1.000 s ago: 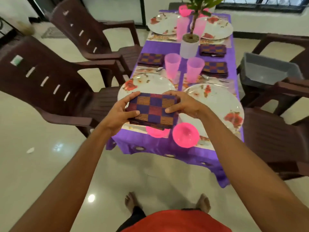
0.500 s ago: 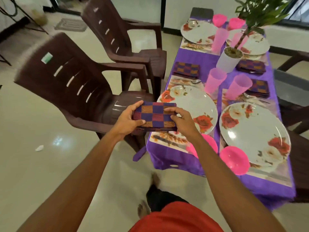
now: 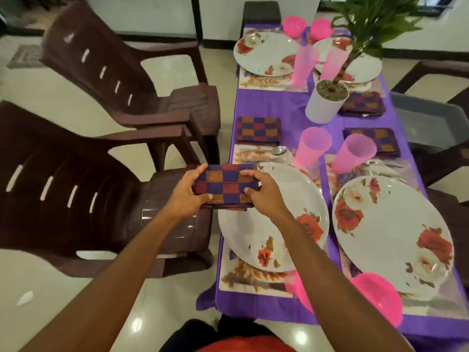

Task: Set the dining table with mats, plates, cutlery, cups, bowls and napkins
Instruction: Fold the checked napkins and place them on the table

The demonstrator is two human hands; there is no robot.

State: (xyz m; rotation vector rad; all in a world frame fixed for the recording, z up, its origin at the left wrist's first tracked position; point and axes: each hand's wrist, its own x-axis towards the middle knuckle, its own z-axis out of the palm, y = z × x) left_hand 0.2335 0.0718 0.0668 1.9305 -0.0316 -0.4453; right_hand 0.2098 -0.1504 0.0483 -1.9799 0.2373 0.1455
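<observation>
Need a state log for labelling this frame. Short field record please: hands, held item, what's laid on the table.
left hand: grips left end of folded checked napkin
right hand: grips its right end
napkin location: held over the left edge of the table, at the near-left plate rim
laid napkins: three
plates: four, floral
pink cups: four
pink bowls: four, one partly behind the right arm
centre: potted plant

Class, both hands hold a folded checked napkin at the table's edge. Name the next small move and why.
Probably carry the held napkin forward onto the bare cloth beyond the lone left napkin: the right side has two napkins between settings, the left one.
</observation>
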